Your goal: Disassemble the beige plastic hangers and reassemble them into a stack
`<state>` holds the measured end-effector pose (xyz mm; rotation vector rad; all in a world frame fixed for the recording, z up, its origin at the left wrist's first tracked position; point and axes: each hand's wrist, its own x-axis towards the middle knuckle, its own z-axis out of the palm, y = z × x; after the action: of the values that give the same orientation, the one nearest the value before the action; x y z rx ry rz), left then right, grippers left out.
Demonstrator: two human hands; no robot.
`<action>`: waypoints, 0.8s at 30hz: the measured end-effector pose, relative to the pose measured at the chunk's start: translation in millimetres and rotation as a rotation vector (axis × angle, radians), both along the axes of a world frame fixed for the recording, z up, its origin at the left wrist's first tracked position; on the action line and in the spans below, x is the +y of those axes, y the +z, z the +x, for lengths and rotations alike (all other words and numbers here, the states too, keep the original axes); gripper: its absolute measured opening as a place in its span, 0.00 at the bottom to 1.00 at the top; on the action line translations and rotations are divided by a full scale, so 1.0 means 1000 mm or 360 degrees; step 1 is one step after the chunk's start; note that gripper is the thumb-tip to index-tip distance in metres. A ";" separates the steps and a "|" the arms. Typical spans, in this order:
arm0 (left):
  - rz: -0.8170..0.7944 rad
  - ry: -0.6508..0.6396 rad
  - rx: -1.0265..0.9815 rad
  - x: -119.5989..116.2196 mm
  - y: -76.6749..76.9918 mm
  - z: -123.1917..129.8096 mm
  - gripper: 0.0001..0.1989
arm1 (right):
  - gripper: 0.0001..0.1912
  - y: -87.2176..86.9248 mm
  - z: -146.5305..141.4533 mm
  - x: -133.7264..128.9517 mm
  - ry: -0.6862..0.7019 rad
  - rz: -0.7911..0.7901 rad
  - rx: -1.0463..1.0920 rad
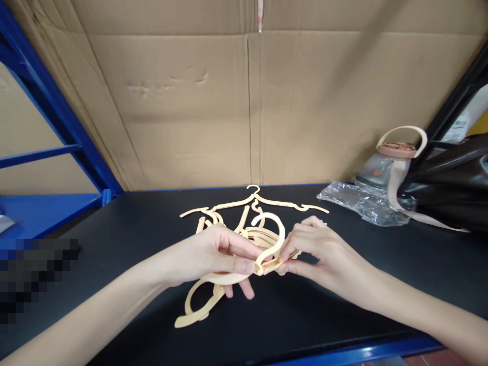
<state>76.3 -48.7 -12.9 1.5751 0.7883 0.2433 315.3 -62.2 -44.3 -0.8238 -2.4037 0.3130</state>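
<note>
Between my hands is a pale yellow folding clothes hanger (229, 278), its curved hook (280, 231) pointing up. My left hand (213, 251) pinches it just left of the hook's base, thumb in front, with two fingers showing below. A jointed arm of the hanger slants down to the lower left. My right hand (316, 249) grips the short part right of the hook between thumb and fingers. Behind my hands lie more folded hangers of the same colour, partly hidden. Farther back an unfolded hanger (255, 197) lies spread out, hook toward the cardboard.
A black tabletop (125, 239) with a blue front edge carries everything. Cardboard (183, 101) stands behind it. At the right are a clear plastic bag (366, 203), a water bottle (381, 165) with a strap, and a black bag (453, 178). A blue metal frame (57, 101) rises at the left.
</note>
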 end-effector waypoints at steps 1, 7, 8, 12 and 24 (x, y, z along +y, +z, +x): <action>-0.0005 -0.0003 -0.0012 0.000 0.000 0.000 0.10 | 0.03 0.000 0.000 0.000 0.0002 0.0007 -0.0001; -0.0103 -0.0014 -0.0038 0.001 -0.004 0.002 0.09 | 0.03 0.001 -0.002 -0.003 0.0035 -0.0024 -0.0070; -0.0108 -0.0003 -0.0022 0.001 -0.005 0.002 0.08 | 0.03 0.001 -0.002 -0.003 0.0042 -0.0025 -0.0079; 0.0001 0.0103 0.0071 -0.003 -0.007 0.005 0.07 | 0.05 0.000 -0.002 -0.003 0.0039 0.0043 -0.0106; 0.0136 0.0232 0.0094 -0.006 -0.012 0.011 0.06 | 0.05 -0.003 -0.002 -0.001 0.0007 0.0107 -0.0122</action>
<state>87.1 -55.1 -25.1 1.6128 0.9511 0.3413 313.3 -62.8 -47.0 -0.8135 -2.4730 0.2048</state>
